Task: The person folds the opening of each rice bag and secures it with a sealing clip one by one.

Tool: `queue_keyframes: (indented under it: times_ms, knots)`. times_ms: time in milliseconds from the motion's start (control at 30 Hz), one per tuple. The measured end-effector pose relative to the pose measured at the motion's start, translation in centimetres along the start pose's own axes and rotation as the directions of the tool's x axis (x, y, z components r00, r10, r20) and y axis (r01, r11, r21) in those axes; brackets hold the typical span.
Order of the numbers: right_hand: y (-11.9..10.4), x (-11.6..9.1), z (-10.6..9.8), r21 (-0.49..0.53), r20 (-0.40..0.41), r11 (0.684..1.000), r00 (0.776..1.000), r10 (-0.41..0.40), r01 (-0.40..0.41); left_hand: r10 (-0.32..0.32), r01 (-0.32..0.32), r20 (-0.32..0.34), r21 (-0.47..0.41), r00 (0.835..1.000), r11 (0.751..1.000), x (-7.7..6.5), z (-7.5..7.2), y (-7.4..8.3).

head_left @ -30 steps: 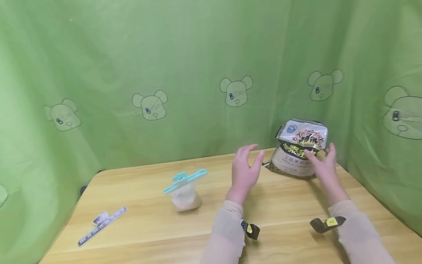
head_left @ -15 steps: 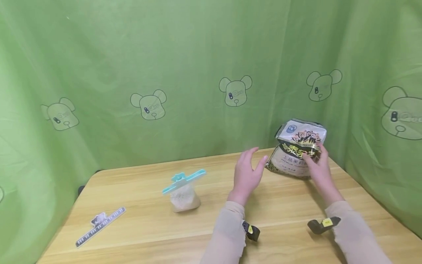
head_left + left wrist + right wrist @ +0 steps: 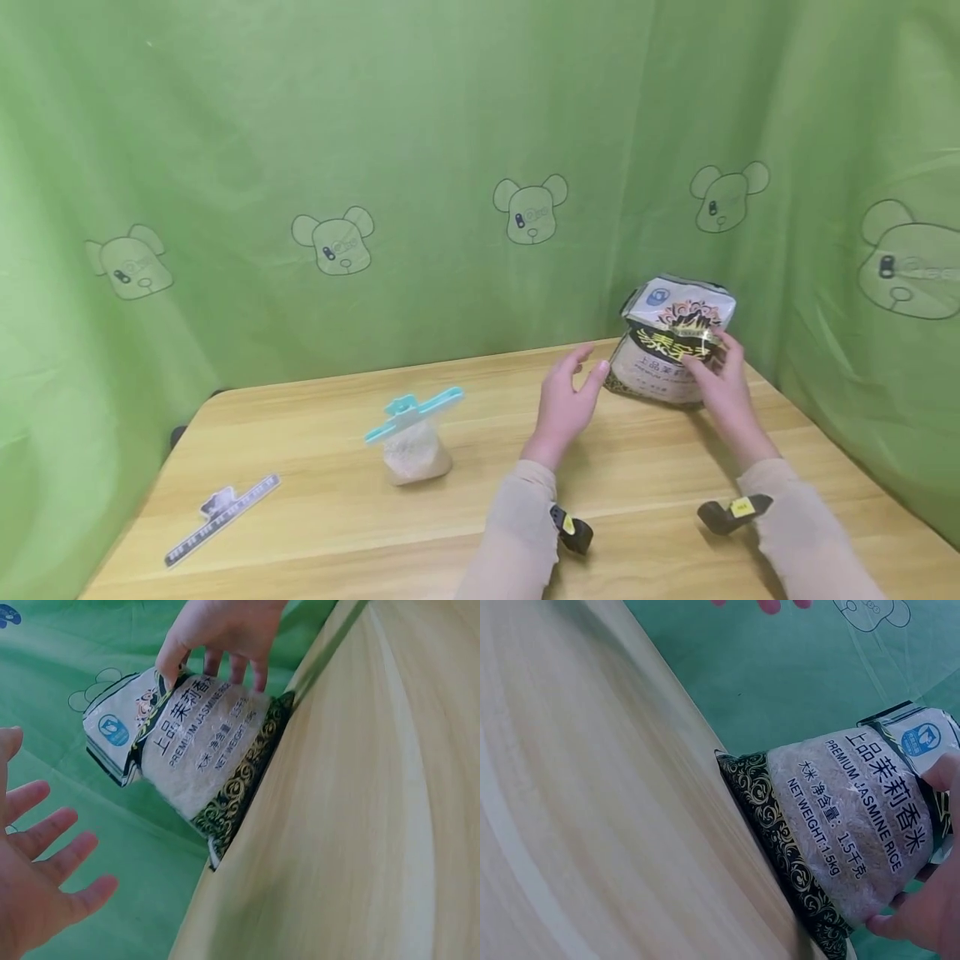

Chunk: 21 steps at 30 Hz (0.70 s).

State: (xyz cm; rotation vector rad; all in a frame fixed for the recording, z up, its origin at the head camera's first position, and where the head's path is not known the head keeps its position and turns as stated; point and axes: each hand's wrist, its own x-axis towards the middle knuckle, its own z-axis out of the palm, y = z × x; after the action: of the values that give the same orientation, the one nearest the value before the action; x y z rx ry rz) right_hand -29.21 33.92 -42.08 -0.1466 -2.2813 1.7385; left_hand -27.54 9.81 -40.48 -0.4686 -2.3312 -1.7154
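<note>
A bag of jasmine rice (image 3: pixel 656 379), with a black patterned base and white top, stands at the table's back right. My right hand (image 3: pixel 726 396) grips its right side. The thumb lies on the printed front, and the other fingers reach round the edge, as the left wrist view of the bag (image 3: pixel 202 739) shows. In the right wrist view the rice bag (image 3: pixel 840 817) has its lower edge against the tabletop. My left hand (image 3: pixel 566 404) is held left of the bag, thumb and fingers spread, holding nothing.
A small clear bag of pale grains (image 3: pixel 416 457) stands mid-table, closed by a turquoise clip (image 3: pixel 435 404). At the front left lies a long bag clip with piano-key markings (image 3: pixel 225 520). A green curtain (image 3: pixel 435 308) hangs behind the wooden table (image 3: pixel 337 533).
My right hand has moved left onto the bag's side and closed its fingers round it. The left hand has shifted slightly right, nearer the bag. The view has turned a little.
</note>
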Motion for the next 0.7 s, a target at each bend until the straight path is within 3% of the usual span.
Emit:
queue_keyframes:
  times_ms: [233,700]
  knots:
    - [0.2,0.0,-0.2,0.013,0.013,1.0,1.0,-0.015,0.015,-0.099,0.103,0.036,-0.166,0.994,0.981,0.1,0.8,-0.4]
    - [0.1,-0.5,-0.3,0.026,0.159,0.998,0.986,-0.055,0.051,-0.226,0.247,0.111,-0.241,0.968,0.939,0.1,1.5,-1.3]
